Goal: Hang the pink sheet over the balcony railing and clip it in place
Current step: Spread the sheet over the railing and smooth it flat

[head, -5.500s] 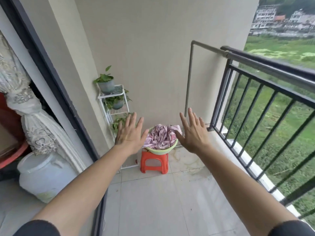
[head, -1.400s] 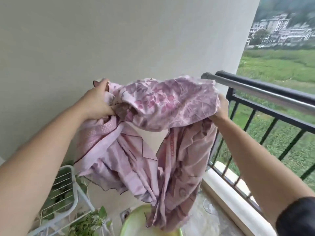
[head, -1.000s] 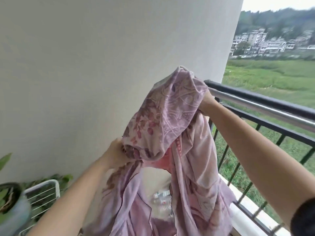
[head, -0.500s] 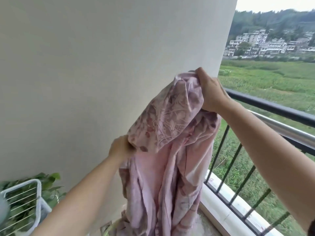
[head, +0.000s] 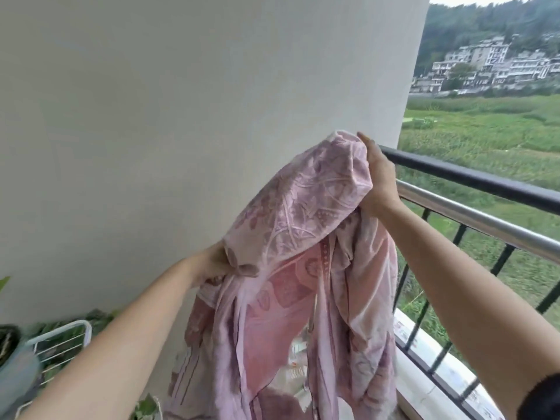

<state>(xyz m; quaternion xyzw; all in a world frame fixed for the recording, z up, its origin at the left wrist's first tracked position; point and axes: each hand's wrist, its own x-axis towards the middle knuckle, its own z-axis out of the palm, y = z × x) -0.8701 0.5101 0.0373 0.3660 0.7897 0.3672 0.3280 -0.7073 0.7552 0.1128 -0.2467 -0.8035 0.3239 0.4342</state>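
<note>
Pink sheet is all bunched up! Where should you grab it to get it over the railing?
Probably along its top edge, from above, hands wide apart. The pink sheet is bunched, with most cloth hanging down. The right hand grips the high fold beside the railing; the left hand holds a lower fold. A wider grip would likely spread it for draping.

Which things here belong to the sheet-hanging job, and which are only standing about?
For the job: pink sheet, held up by left hand and right hand; balcony railing.

Standing about: white wire rack, grey plant pot, wall.
</note>
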